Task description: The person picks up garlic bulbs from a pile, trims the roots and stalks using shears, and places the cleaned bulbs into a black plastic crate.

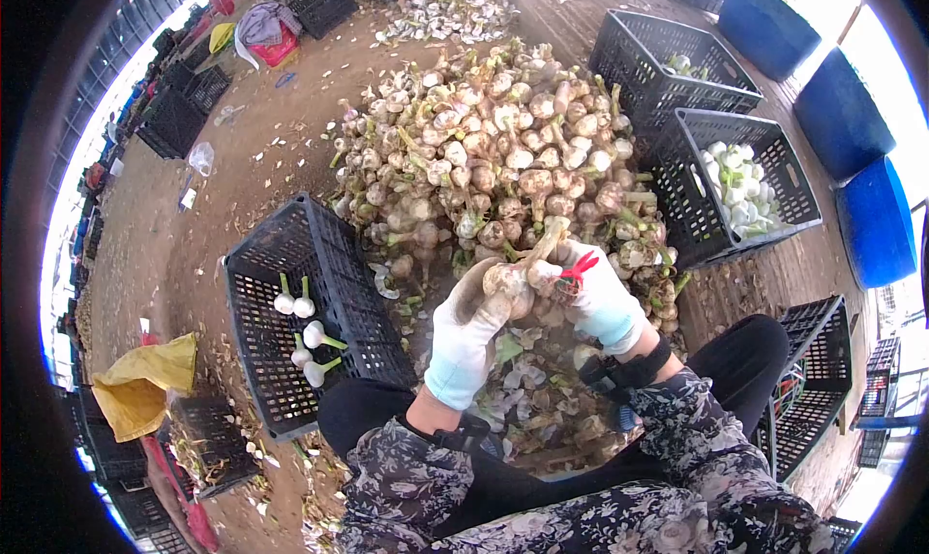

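Observation:
My left hand (pixel 464 333), in a white and pale blue work glove, is closed around a garlic bulb (pixel 507 285) with dry, soil-stained skin. My right hand (pixel 605 307), gloved alike, grips the same garlic from the other side, near its thick stem (pixel 552 237) that points up and away. A red strip (pixel 579 268) is tied at the fingers of my right hand; whether a small tool sits there is hidden. Just beyond both hands rises a big heap of untrimmed garlic (pixel 484 148). Loose peelings (pixel 523 385) lie below, between my legs.
To the left, a black crate (pixel 290 220) holds several clean white bulbs (pixel 314 334) with short green stems. At right, another crate (pixel 677 230) contains more peeled garlic (pixel 740 186). Blue barrels (pixel 876 220) stand behind it. A yellow sack (pixel 143 385) lies far left.

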A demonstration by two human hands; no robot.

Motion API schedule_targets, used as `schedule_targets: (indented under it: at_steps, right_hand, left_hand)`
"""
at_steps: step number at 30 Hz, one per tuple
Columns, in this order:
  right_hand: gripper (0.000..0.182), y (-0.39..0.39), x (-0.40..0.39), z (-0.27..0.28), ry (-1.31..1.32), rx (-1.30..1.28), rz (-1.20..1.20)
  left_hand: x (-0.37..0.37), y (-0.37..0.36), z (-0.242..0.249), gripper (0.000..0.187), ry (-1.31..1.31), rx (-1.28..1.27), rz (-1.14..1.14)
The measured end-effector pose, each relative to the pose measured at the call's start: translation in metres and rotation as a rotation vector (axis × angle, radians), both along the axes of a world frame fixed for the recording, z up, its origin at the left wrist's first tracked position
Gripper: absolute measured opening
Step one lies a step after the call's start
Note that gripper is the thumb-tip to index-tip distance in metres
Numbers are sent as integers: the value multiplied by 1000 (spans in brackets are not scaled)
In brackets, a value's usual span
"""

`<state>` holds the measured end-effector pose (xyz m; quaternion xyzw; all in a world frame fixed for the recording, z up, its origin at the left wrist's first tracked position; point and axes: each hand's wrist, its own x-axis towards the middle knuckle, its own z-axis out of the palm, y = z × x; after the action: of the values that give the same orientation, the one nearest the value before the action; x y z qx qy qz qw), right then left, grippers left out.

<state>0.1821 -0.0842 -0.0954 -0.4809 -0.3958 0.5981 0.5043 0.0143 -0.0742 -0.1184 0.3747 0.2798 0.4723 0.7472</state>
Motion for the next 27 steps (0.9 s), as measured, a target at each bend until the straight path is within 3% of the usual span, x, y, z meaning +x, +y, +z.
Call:
schedule_targets:
  at_steps: [4, 9, 11, 13, 14, 15, 17, 19, 21, 22, 23, 25, 27]
  right_hand:
    - [23, 3, 7, -12, -184, 40, 4]
    - [22, -6, 8, 8, -81, -9, 33]
    - [22, -6, 7, -2, -105, -6, 44]
    - [21, -1, 3, -24, -430, 269, -72]
    - [22, -4, 6, -22, -561, 138, -100]
    - [22, -5, 5, -20, -561, 141, -106]
    - [25, -7, 0, -18, -98, -71, -194]
    - [27, -8, 1, -37, -55, 22, -108]
    - [22, -15, -4, -19, -294, 274, -36]
    - [21, -18, -1, -5, -494, 381, -45]
    - [21, -16, 2, -1, -496, 382, -45]
    - [22, -14, 10, 3, -786, 676, -28]
    - [19, -17, 17, -5, -744, 646, -29]
  left_hand:
    - [2, -1, -2, 53, -5, 18, 4]
    - [2, 0, -2, 47, 65, 51, -7]
    - [1, 2, -3, 46, -120, -191, -100]
    - [3, 2, -2, 47, -76, -213, -108]
    - [5, 0, -1, 49, -31, -234, -120]
    - [10, 3, -14, 43, 106, -66, -51]
    - [24, -6, -15, 46, 299, 99, 160]
    - [11, 0, -19, 62, 650, 419, 171]
    - [8, 1, 5, 60, 389, 266, 93]
    - [7, 1, 9, 54, 391, 269, 72]
    - [6, 0, 10, 54, 389, 269, 73]
    - [5, -3, 9, 50, 451, 232, 2]
    - [4, -2, 11, 49, 364, 206, -24]
